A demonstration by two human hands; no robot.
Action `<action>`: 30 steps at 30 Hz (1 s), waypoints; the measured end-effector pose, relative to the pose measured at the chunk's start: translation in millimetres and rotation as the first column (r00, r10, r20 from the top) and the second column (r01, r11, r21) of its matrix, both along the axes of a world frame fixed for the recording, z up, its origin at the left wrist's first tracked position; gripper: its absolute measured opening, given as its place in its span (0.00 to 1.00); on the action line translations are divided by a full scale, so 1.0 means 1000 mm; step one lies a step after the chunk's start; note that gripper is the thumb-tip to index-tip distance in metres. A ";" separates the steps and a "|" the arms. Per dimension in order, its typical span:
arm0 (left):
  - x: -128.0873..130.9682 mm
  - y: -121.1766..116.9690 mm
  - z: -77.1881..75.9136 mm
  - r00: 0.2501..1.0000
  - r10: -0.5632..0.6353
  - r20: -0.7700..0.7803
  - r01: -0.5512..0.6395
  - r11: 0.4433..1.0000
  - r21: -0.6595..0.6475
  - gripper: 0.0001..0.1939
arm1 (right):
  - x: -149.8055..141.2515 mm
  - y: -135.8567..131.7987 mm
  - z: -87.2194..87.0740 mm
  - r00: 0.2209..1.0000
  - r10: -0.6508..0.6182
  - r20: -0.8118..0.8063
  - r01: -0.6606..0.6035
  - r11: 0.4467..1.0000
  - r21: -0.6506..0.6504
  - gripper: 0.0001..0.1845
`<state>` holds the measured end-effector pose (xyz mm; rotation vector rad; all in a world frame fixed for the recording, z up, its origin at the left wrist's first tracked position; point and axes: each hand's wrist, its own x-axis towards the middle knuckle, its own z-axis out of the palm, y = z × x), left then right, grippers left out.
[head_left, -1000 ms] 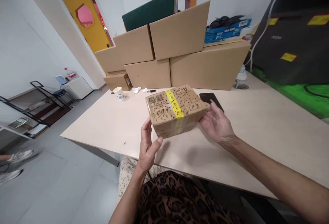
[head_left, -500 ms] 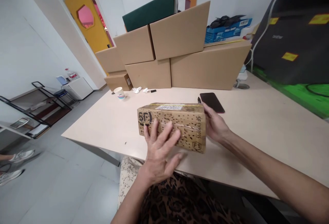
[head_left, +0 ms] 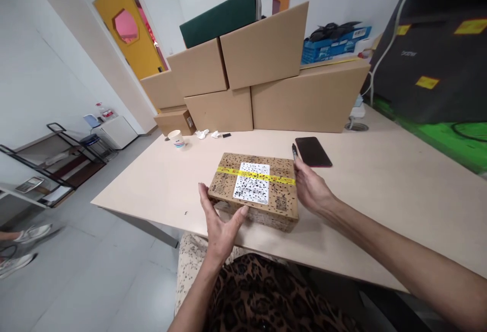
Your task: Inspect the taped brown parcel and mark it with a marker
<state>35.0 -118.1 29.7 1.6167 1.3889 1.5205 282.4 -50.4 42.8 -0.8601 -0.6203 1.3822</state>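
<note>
A small brown cardboard parcel (head_left: 254,190) with black speckles, a yellow tape band and a white label on top lies flat on the beige table (head_left: 380,190). My left hand (head_left: 218,225) grips its near left corner, thumb on the front edge. My right hand (head_left: 310,187) presses against its right side, fingers curled on the box. Both hands hold the parcel between them.
A black phone (head_left: 312,151) and a black pen (head_left: 294,151) lie just beyond my right hand. Large cardboard boxes (head_left: 266,78) are stacked at the table's far side, with a paper cup (head_left: 177,137) to their left. A black covered machine (head_left: 437,47) stands at right.
The parcel was turned over in my hands, from standing on its long side to lying flat with the white label up. It now rests on the table.
</note>
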 end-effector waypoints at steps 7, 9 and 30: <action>0.011 -0.007 0.010 0.913 -0.239 -0.331 0.376 0.807 0.455 0.51 | 0.018 -0.004 0.013 0.996 0.070 -0.047 -0.068 0.997 0.031 0.26; 0.008 -0.008 0.006 0.911 -0.257 -0.322 0.386 0.808 0.446 0.47 | 0.021 -0.004 0.011 0.996 0.086 -0.020 -0.086 0.996 0.011 0.24; 0.000 0.000 0.013 0.919 -0.173 -0.355 0.321 0.850 0.417 0.51 | 0.053 0.017 0.014 0.996 -0.050 -0.070 0.063 0.978 0.196 0.14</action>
